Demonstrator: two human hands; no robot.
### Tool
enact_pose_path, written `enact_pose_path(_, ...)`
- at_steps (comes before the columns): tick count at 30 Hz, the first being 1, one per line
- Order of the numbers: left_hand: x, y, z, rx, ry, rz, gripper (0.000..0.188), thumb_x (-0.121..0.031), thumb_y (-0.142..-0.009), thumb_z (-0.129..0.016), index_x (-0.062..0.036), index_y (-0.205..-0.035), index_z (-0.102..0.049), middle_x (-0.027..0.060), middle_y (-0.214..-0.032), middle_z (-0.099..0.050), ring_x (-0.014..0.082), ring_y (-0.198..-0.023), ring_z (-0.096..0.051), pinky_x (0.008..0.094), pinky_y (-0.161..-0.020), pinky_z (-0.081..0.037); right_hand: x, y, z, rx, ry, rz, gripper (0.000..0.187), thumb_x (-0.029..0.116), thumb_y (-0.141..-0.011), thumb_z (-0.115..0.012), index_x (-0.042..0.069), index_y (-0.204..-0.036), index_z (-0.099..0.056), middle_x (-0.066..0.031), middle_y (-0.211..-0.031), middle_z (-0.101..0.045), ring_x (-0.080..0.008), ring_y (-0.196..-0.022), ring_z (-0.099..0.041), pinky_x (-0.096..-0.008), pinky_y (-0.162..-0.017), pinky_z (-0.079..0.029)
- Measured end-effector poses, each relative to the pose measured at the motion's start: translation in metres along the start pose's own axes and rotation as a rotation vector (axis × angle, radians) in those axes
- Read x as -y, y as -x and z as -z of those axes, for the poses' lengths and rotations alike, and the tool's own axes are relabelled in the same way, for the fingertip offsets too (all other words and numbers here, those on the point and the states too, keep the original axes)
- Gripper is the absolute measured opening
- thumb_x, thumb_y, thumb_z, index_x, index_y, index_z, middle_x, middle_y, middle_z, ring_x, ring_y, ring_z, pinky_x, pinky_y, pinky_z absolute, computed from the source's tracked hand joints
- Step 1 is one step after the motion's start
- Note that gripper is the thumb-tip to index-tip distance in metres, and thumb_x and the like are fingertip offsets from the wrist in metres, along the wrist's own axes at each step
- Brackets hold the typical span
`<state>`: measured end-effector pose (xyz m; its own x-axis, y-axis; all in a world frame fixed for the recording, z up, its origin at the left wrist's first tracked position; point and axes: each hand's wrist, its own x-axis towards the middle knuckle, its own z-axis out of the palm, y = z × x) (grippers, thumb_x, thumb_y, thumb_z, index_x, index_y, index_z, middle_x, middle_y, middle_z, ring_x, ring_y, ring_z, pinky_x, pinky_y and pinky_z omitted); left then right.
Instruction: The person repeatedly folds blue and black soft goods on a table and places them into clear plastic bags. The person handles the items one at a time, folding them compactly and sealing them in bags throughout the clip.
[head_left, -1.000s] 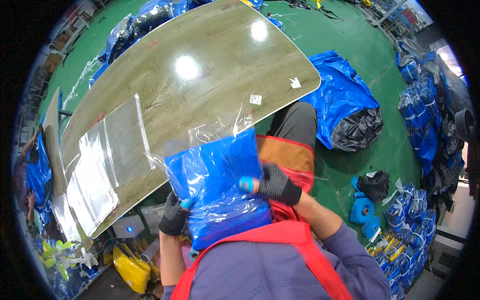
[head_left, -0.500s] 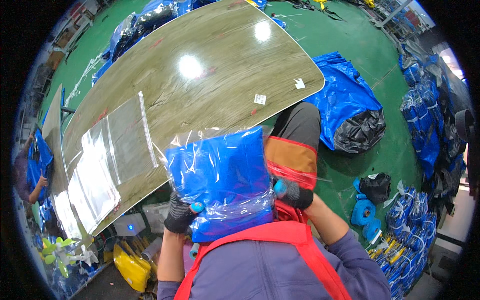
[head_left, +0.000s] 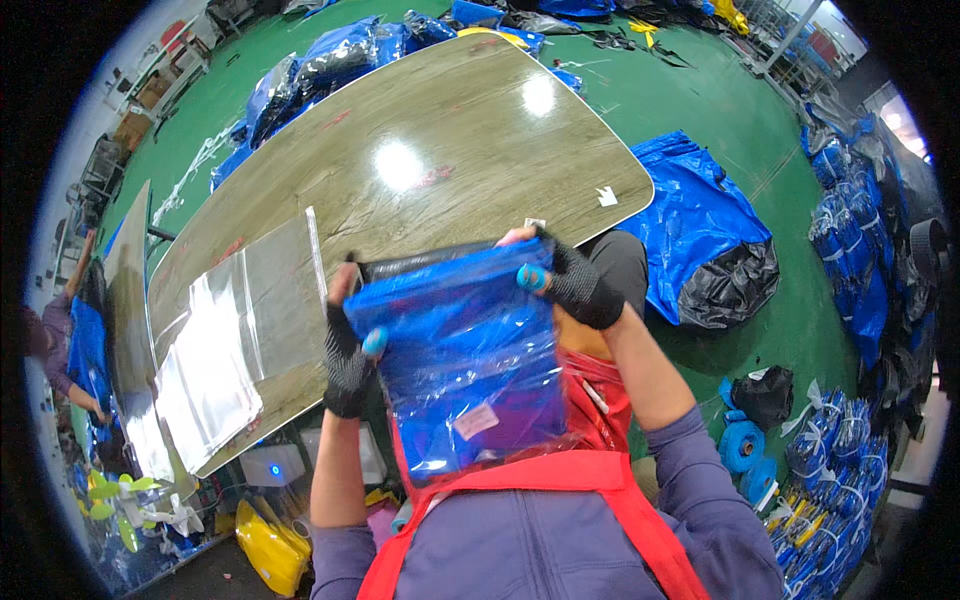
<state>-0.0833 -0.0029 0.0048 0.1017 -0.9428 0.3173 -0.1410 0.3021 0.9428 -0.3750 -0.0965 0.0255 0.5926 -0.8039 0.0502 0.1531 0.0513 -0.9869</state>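
Observation:
A folded blue sheet in a clear plastic bag (head_left: 470,350) hangs in front of my chest, over the red apron. A black strip shows along its far edge, and a small pale label sits low on its near face. My left hand (head_left: 350,350), in a black glove with bare fingertips and a blue thumb cover, is closed on the package's far left corner. Gripping the far right corner is my right hand (head_left: 572,278), gloved the same way, its blue-covered thumb on the near face. The fingers behind the package are partly hidden.
Ahead stands a wood-patterned table (head_left: 460,150) with flat clear plastic bags (head_left: 230,330) on its left side. A blue and black sack (head_left: 710,230) lies on the green floor to the right. Bundled blue packs (head_left: 830,470) stand near right. Another person (head_left: 60,340) is at far left.
Both hands have moved from the package's near sides up to its far corners. The package now shows a label and a black far edge. My view has tilted up slightly.

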Motion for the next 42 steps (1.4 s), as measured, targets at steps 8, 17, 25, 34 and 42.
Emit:
enact_pose_path(8, 0.016, 0.021, -0.015, -0.105, 0.25, 0.431, 0.019, -0.017, -0.084, -0.066, -0.0019, -0.096, -0.068, 0.0112, -0.117, -0.058, 0.0207, -0.109, -0.054, 0.0342, -0.095, -0.04, -0.032, 0.021, -0.023, -0.222, 0.225, 0.172, 0.033, 0.03, -0.093, -0.059, 0.003, -0.111, -0.066, -0.0152, -0.119, -0.062, -0.0234, -0.111, -0.058, -0.0355, -0.095, -0.044)
enact_pose_path(17, -0.007, -0.016, -0.009, -0.113, 0.008, 0.417, 0.022, -0.024, -0.088, -0.066, -0.0017, -0.086, -0.069, -0.0002, -0.076, -0.062, 0.007, -0.07, -0.051, 0.0234, -0.065, -0.039, -0.007, -0.012, -0.017, -0.349, 0.468, 0.11, 0.038, 0.035, -0.098, -0.051, 0.001, -0.089, -0.066, -0.0059, -0.073, -0.062, -0.0128, -0.067, -0.055, -0.0284, -0.063, -0.045)
enact_pose_path(25, -0.012, -0.085, -0.005, 0.056, -0.225, 0.274, 0.03, -0.031, -0.094, -0.059, -0.0029, -0.084, -0.061, -0.0019, -0.069, -0.055, 0.0064, -0.064, -0.047, 0.024, -0.058, -0.038, -0.022, -0.076, 0.03, -0.115, 0.433, -0.058, 0.047, 0.047, -0.096, -0.047, 0.005, -0.078, -0.06, -0.0032, -0.06, -0.052, -0.0122, -0.054, -0.049, -0.0295, -0.053, -0.04)
enact_pose_path(34, -0.096, -0.125, -0.023, 0.282, -0.297, 0.054, 0.031, -0.026, -0.091, -0.059, 0.0007, -0.106, -0.064, 0.0053, -0.088, -0.066, 0.0104, -0.078, -0.058, 0.0269, -0.07, -0.046, -0.041, -0.15, 0.005, -0.153, 0.393, 0.381, 0.037, 0.036, -0.098, -0.046, 0.003, -0.09, -0.06, -0.0077, -0.071, -0.059, -0.0139, -0.065, -0.05, -0.032, -0.063, -0.046)
enact_pose_path(42, 0.002, -0.07, -0.024, 0.251, 0.331, 0.338, 0.061, -0.034, -0.091, -0.057, -0.0012, -0.139, -0.041, 0.0098, -0.134, -0.049, 0.0197, -0.124, -0.044, 0.0327, -0.104, -0.034, -0.061, -0.121, -0.027, 0.313, -1.123, 0.072, 0.03, 0.029, -0.096, -0.053, 0.008, -0.117, -0.054, -0.0091, -0.105, -0.061, -0.022, -0.095, -0.062, -0.036, -0.085, -0.052)
